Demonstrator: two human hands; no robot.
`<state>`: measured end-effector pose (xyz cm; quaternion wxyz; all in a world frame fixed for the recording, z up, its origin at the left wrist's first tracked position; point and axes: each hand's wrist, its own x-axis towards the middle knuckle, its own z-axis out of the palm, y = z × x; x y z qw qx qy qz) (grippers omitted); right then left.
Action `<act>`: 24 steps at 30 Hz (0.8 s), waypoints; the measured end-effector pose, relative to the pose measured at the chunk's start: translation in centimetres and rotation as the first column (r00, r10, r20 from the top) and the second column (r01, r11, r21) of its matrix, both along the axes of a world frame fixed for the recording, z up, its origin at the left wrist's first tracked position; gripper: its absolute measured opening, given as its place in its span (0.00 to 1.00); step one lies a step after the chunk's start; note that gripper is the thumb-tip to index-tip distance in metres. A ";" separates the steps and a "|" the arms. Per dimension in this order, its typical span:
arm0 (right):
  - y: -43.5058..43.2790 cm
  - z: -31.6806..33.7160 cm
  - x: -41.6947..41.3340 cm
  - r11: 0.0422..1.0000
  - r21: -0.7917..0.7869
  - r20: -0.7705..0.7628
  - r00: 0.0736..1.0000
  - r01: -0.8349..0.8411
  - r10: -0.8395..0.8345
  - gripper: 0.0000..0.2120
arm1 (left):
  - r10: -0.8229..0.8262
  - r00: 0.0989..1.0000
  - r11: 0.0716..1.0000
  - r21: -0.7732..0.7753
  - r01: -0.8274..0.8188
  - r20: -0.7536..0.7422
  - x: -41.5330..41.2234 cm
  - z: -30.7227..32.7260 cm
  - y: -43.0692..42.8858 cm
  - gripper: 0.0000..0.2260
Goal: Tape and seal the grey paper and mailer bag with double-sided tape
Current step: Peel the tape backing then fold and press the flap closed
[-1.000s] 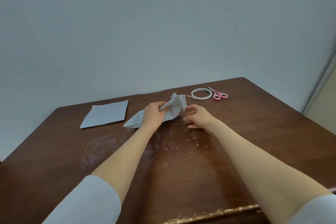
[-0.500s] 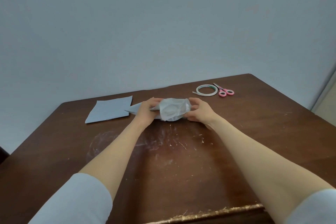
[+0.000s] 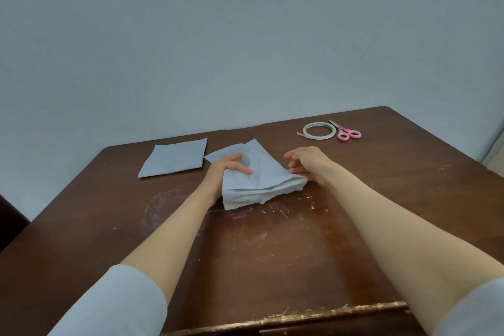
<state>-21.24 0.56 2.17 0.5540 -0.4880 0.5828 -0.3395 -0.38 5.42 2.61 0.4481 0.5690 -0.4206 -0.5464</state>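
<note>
Scuffed table [image 3: 245,254]: we flatten bag [image 3: 261,188] at centre, left hand [image 3: 229,169] fingers spread on it, right hand [image 3: 308,163] loose, holding nothing. Beside it, grey paper [image 3: 174,157]. Untouched: tape [image 3: 319,131], scissors [image 3: 346,132]; sealing all ahead.

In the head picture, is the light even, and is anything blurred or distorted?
Head view: soft even light, no strong glare on the table, faint shadows under the forearms; right hand slightly blurred, tape roll and scissors sharp; wide lens stretches the forearms.

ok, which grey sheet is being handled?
The rumpled grey bundle at centre, under the left hand; the flat grey square sheet lies untouched beside it.
</note>
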 end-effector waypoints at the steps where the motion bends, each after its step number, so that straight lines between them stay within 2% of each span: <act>1: -0.2 -0.1 -0.3 1.000 -0.019 -0.044 0.999 0.025 -0.025 0.15 | -0.029 1.000 1.000 0.009 0.029 -0.013 -0.6 0.1 -0.1 0.28; 5: -0.2 0.4 -1.7 1.000 -0.003 -0.230 0.973 -0.008 0.007 0.13 | -0.119 0.993 0.993 0.010 0.119 0.024 -2.7 0.5 -1.1 0.28; 9: 0.5 1.1 -3.1 0.992 0.121 -0.284 0.956 -0.039 0.072 0.19 | -0.073 0.996 0.996 -0.046 0.076 0.057 -2.4 -0.1 -1.1 0.27; 11: 1.0 1.2 -3.5 0.984 0.168 -0.274 0.955 -0.064 0.109 0.21 | -0.048 0.944 0.980 -0.167 0.107 0.328 -0.9 -1.2 -0.6 0.18; 13: 1.8 1.3 -3.7 0.974 0.198 -0.238 0.959 -0.109 0.155 0.22 | -0.026 0.848 0.964 -0.212 0.162 0.529 0.0 -2.0 0.2 0.17; 17: 3.7 1.2 -3.5 0.965 0.206 -0.190 0.961 -0.160 0.200 0.21 | -0.010 0.871 0.955 -0.253 0.154 0.491 0.3 -2.2 2.2 0.19; 19: 4.6 1.1 -3.5 0.975 0.172 -0.102 0.982 -0.142 0.161 0.12 | -0.020 0.741 0.912 -0.291 0.288 0.672 0.5 -3.0 2.9 0.18; 20: 5.0 1.0 -3.7 0.981 0.147 -0.027 0.991 -0.129 0.134 0.12 | 0.029 0.702 0.899 -0.325 0.293 0.712 0.5 -3.4 3.0 0.19; 22: 5.3 0.7 -4.4 0.986 0.109 0.125 0.986 -0.126 0.113 0.22 | 0.066 0.719 0.897 -0.357 0.261 0.691 0.7 -3.5 3.6 0.17; 24: 5.8 0.4 -4.7 0.982 0.085 0.188 0.970 -0.171 0.153 0.24 | 0.070 0.749 0.906 -0.357 0.229 0.659 0.7 -3.1 3.6 0.13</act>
